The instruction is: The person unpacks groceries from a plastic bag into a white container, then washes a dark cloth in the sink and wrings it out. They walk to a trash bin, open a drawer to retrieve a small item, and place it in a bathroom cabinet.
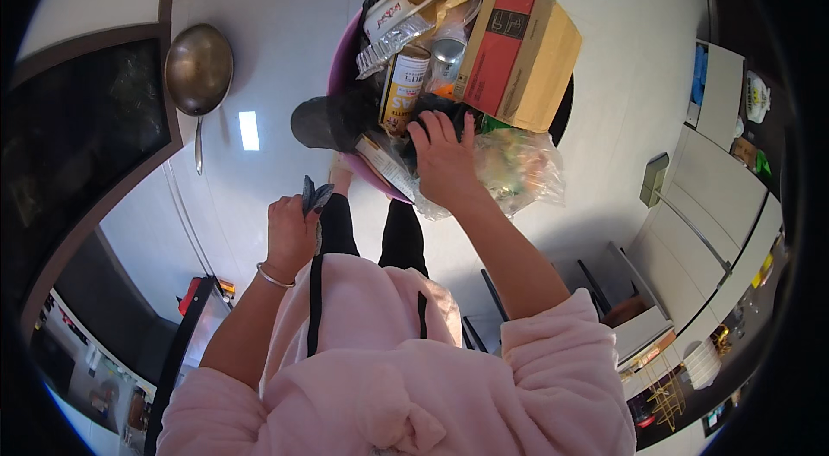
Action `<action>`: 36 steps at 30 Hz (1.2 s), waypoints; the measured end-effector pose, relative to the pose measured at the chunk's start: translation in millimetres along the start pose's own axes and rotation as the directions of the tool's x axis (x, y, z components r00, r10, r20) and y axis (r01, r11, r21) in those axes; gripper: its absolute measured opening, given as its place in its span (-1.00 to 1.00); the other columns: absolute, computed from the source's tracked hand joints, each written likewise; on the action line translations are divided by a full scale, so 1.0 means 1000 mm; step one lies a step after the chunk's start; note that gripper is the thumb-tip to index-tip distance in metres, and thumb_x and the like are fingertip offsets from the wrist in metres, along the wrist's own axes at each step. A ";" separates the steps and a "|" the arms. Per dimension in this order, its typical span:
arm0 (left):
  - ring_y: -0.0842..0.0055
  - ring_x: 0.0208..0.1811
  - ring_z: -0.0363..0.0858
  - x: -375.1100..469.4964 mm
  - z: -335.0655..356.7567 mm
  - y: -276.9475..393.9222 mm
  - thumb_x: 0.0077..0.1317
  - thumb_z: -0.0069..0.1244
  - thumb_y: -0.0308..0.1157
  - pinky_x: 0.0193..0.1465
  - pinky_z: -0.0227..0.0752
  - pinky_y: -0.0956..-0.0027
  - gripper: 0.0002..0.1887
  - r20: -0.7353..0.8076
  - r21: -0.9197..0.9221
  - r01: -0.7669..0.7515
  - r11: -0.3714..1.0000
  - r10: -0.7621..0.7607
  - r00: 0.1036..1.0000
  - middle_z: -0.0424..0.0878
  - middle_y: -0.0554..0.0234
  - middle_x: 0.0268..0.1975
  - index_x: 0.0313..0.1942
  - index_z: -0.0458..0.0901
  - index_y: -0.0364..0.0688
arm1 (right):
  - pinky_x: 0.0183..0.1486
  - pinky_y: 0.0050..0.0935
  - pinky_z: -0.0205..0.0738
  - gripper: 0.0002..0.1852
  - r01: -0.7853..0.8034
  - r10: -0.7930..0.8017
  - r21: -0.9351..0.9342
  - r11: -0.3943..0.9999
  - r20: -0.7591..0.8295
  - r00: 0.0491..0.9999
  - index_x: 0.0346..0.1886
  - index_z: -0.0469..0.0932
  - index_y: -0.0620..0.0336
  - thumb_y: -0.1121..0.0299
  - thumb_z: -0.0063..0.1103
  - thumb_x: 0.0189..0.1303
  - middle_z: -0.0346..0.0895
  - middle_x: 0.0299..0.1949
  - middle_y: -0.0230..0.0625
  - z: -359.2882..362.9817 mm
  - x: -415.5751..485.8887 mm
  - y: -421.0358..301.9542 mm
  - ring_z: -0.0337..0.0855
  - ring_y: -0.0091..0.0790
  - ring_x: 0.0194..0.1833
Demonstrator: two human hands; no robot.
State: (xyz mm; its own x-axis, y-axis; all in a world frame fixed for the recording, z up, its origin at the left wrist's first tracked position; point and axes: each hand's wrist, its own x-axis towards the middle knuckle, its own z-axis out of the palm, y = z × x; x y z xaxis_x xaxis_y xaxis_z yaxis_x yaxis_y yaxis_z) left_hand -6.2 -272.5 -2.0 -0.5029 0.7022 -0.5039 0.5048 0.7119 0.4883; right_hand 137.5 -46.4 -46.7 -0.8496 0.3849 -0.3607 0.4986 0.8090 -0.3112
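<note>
My left hand point(292, 229) is closed around a crumpled grey cloth point(317, 195), beside a pink bin point(340, 64) lined with a black bag. Over the bin's near part, my right hand point(445, 155) rests with spread, bent fingers on black material point(435, 107); whether it grips this is hidden. Around it lie a yellow-and-white can point(405, 83), a silver can point(448, 51), a cardboard box point(547, 61) with a red panel, and a clear plastic bag point(518, 171) hanging over the rim. A foil tray point(392, 46) and a white bowl point(386, 17) lie further back. A dark slipper point(314, 124) shows at the bin's left.
A metal wok point(199, 70) with a long handle is at the left, by a dark brown-edged panel point(170, 67). White cabinets point(712, 184) stand at the right. Chair legs point(592, 284) show at lower right on the pale floor point(278, 22).
</note>
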 end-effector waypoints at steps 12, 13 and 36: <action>0.02 -0.16 0.38 0.005 -0.073 0.080 0.16 -0.06 -0.52 -0.07 0.21 0.08 -0.86 -0.096 -0.211 -0.305 0.929 0.291 0.952 0.48 -0.10 -0.27 -0.27 0.43 -0.35 | 0.32 -0.15 0.10 -0.35 -0.571 0.820 0.590 0.570 -0.374 0.432 0.24 0.18 0.32 0.56 0.17 0.02 0.19 0.25 0.06 -0.041 -0.171 0.055 0.22 0.08 0.26; 0.02 -0.16 0.39 0.004 -0.079 0.091 0.16 -0.06 -0.51 -0.05 0.20 0.07 -0.87 -0.087 -0.217 -0.333 0.918 0.322 0.943 0.50 -0.11 -0.28 -0.29 0.44 -0.36 | 0.31 -0.16 0.12 -0.34 -0.624 0.897 0.644 0.441 -0.289 0.335 0.36 0.11 0.11 0.35 0.13 0.19 0.17 0.30 -0.02 -0.012 -0.198 0.082 0.20 0.04 0.30; -0.06 -0.19 0.37 -0.038 0.098 0.328 0.16 -0.04 -0.48 -0.12 0.20 0.02 -0.81 0.111 0.181 -0.367 0.912 0.351 0.930 0.45 -0.20 -0.27 -0.25 0.40 -0.39 | -0.07 -0.09 0.49 -0.61 -0.376 0.230 0.697 0.610 0.299 0.926 -0.02 0.52 0.13 0.16 0.08 0.11 0.50 -0.02 0.08 -0.047 -0.164 0.121 0.56 -0.05 0.02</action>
State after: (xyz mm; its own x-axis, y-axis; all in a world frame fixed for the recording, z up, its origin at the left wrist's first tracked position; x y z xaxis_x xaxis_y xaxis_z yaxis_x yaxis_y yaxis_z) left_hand 247.4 -66.7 107.6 -0.2120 0.9020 -0.3761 0.7723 0.3905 0.5011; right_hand 329.0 8.7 15.8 -0.6207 0.4100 -0.6683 0.7441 0.0394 -0.6669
